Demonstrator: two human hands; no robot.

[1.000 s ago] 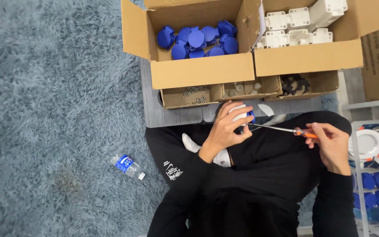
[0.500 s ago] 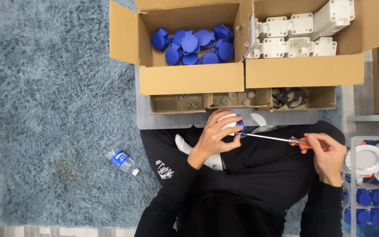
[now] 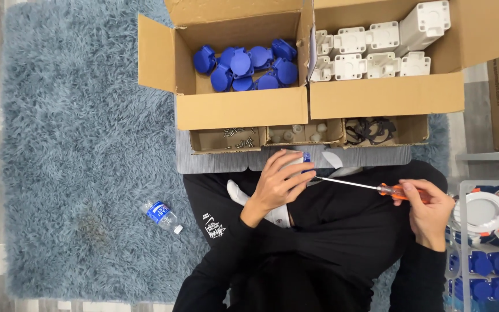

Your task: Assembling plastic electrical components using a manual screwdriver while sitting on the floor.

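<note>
Over the lap, the left hand (image 3: 275, 185) curls closed around a white-and-blue socket part (image 3: 297, 159). At its 3 o'clock, the right hand (image 3: 428, 211) grips an orange-handled screwdriver (image 3: 371, 186), tip touching the part

The left hand (image 3: 277, 186) covers most of the white-and-blue part (image 3: 302, 159) it grips, so its shape cannot be told. The screwdriver (image 3: 371, 187) handle is mostly buried in the right hand (image 3: 428, 212). At three o'clock, the plastic rack (image 3: 486, 242) runs off the edge. The small trays' (image 3: 307, 134) contents are too small to identify.
</note>
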